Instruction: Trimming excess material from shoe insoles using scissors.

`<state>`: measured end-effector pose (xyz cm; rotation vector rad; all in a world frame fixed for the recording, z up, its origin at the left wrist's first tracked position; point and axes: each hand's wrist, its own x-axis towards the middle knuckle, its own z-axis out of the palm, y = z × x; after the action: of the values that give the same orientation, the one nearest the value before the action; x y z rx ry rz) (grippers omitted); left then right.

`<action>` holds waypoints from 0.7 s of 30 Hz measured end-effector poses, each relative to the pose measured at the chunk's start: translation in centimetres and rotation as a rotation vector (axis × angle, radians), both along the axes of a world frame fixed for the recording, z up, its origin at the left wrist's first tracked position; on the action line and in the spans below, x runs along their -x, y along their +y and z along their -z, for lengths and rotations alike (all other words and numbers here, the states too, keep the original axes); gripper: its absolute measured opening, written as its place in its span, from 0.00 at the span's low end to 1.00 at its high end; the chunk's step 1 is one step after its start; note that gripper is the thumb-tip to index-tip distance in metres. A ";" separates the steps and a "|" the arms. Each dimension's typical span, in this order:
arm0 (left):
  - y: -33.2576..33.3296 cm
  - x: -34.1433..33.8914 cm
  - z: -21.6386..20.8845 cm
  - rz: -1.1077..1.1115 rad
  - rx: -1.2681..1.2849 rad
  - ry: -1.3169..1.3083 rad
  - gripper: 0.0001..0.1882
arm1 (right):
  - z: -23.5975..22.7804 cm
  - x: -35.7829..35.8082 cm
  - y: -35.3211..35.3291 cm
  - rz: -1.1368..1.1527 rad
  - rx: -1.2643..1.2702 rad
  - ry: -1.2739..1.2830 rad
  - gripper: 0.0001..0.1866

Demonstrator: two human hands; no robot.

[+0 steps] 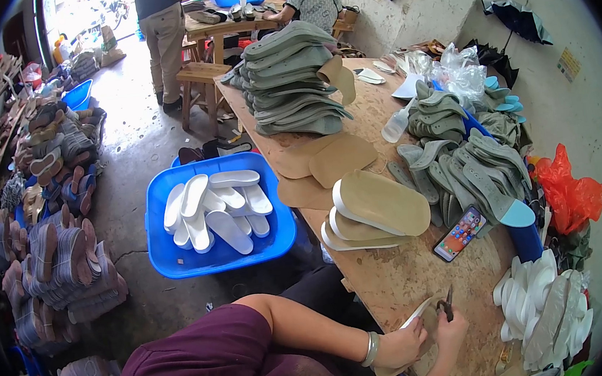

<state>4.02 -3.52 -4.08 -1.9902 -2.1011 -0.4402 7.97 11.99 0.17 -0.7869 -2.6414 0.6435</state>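
close to the near edge of the wooden desk (396, 273), a white-edged tan sole (417, 312) sits tilted between the person's two hands. the left hand (401, 345), with a silver bangle (371, 348) at its wrist, pinches the sole from its near side. the right hand (451, 331) is closed round the handles of dark scissors (448, 303), whose blades point away from the person, right beside the sole; whether the blades touch it i cannot tell.

beyond the hands, a small stack of white-edged tan soles (386, 205) lies on the desk, and a phone (460, 233) with a lit screen rests to its right. flat tan sheets (331, 160) overlap just behind that stack, and past them rises a tall stack of grey-green insoles (291, 80). more grey insoles (470, 172) crowd the right side of the desk, with a red plastic bag (569, 187) near them and white soles (532, 296) piled closer to the person.

left of the desk, a blue tub (225, 263) holds loose white soles (229, 231). bundled soles (69, 268) heap along the left side of the room. at a far desk (217, 29), one person (163, 34) stands and another (312, 5) sits.
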 end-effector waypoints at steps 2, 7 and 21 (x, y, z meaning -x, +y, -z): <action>0.0 0.0 0.0 0.018 0.026 0.006 0.28 | 0.0 0.0 0.1 0.024 0.047 -0.013 0.13; 0.2 -0.1 0.6 -0.029 -0.054 0.032 0.30 | 0.0 -0.1 0.0 0.027 0.053 -0.001 0.13; 0.6 -0.3 1.4 -0.041 -0.186 0.076 0.27 | 0.1 0.0 0.0 0.019 -0.006 -0.025 0.12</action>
<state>4.29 -2.97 -5.52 -1.8280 -1.9740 -0.5237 7.99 11.98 0.07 -0.8227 -2.6541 0.6250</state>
